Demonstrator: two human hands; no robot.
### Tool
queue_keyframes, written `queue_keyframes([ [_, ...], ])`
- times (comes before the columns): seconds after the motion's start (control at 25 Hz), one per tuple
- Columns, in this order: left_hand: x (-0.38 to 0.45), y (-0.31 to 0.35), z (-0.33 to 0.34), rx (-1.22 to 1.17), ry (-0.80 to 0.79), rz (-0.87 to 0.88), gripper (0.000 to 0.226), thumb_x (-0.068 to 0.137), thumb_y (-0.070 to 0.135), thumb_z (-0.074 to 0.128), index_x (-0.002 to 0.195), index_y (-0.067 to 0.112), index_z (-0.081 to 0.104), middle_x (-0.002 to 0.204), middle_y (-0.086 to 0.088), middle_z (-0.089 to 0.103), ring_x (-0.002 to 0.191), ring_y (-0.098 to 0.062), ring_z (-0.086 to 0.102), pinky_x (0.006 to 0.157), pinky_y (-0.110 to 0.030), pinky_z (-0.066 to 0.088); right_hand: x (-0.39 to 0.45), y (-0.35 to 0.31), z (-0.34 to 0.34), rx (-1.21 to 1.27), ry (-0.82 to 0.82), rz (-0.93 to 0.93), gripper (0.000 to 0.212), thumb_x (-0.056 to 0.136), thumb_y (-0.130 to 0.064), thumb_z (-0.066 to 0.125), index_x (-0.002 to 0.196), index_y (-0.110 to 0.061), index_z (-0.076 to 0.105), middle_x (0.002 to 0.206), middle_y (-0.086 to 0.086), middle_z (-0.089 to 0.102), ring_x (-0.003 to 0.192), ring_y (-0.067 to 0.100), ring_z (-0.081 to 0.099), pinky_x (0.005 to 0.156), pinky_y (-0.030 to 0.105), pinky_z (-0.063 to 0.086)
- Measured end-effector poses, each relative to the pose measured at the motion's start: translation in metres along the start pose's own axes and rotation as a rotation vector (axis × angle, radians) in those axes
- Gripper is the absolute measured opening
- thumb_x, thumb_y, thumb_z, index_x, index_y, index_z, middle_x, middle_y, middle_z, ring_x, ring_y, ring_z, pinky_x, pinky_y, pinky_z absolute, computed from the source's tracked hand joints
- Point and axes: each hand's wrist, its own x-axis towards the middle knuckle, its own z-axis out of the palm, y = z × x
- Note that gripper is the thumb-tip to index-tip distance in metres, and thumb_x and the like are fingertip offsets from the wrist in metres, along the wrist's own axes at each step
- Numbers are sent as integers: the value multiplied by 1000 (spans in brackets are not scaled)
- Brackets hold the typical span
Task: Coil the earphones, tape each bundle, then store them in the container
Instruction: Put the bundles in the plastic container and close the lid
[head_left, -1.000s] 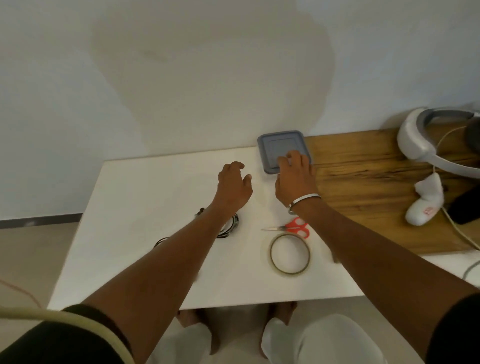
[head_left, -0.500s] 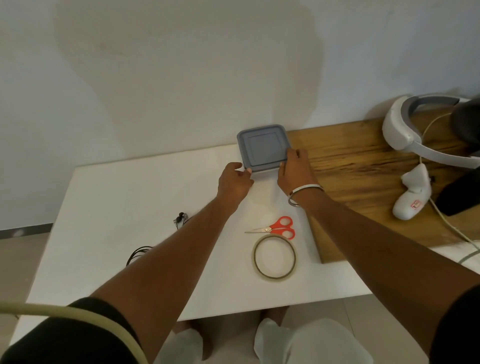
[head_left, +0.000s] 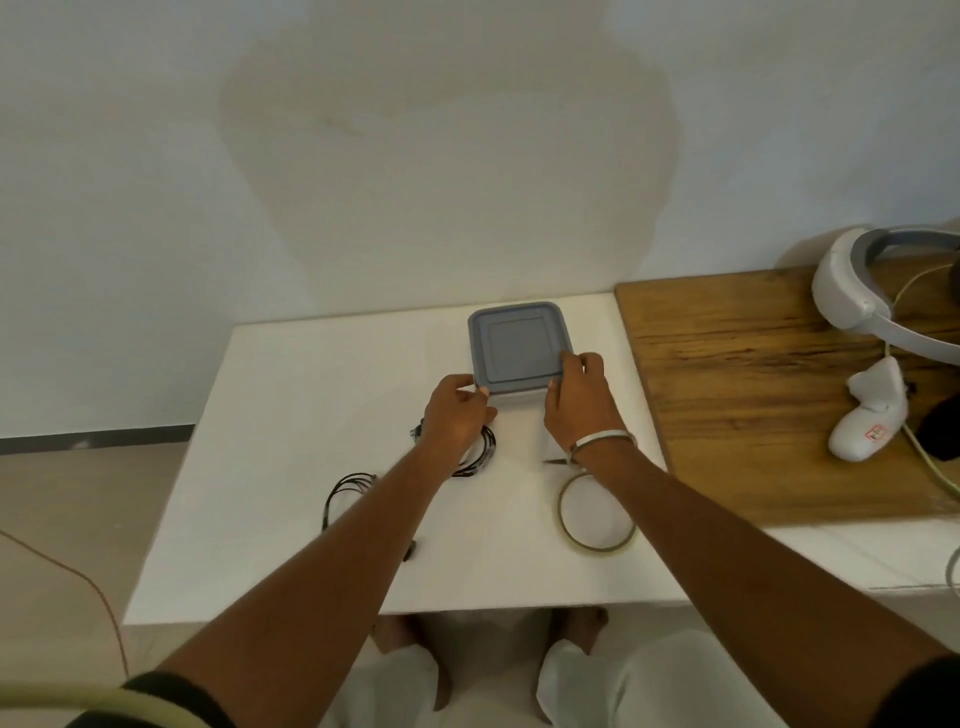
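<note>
A square container (head_left: 519, 345) with a grey lid stands at the back of the white table (head_left: 291, 395). My left hand (head_left: 457, 410) grips its near left corner and my right hand (head_left: 579, 395) grips its near right corner. One coiled black earphone bundle (head_left: 480, 460) lies just under my left wrist, partly hidden. A second black earphone coil (head_left: 345, 488) lies further left, half covered by my left forearm. A roll of clear tape (head_left: 595, 512) lies flat beside my right forearm.
Only the blade tip of the scissors (head_left: 553, 461) shows from under my right wrist. A wooden board (head_left: 737, 395) lies to the right, carrying a white headset (head_left: 852, 301), a white controller (head_left: 867, 415) and a pale cable (head_left: 930, 462). My knees show below the table's front edge.
Both hands went from beside the container to gripping its near corners, and it now sits nearer the middle of the table. The camera view shifted, so the table's left side shows more.
</note>
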Motion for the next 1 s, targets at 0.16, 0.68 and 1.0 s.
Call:
queue_keyframes([
  [0.16, -19, -25, -36, -72, 9, -18, 23, 97, 20, 54, 119, 13, 54, 94, -5, 70, 77, -12, 69, 87, -34, 55, -26, -27, 16, 19, -56, -1, 36, 94, -10, 45, 129, -2, 43, 128, 20, 39, 97, 38, 58, 89, 43, 49],
  [0.68, -60, -66, -100, -174, 5, -33, 19, 97, 13, 55, 116, 14, 55, 93, -7, 70, 78, -13, 68, 78, -22, 54, -78, -75, 45, -72, -97, 2, 36, 93, -8, 46, 129, -2, 44, 123, 19, 44, 95, 30, 56, 85, 31, 47],
  [1.0, -45, -61, -87, -189, 27, -45, 21, 97, 0, 46, 112, 2, 60, 86, -10, 72, 73, -15, 71, 70, -22, 59, -62, -92, 55, -291, -72, -329, 23, 84, -19, 63, 106, -13, 62, 111, 10, 56, 105, 29, 53, 90, 41, 40],
])
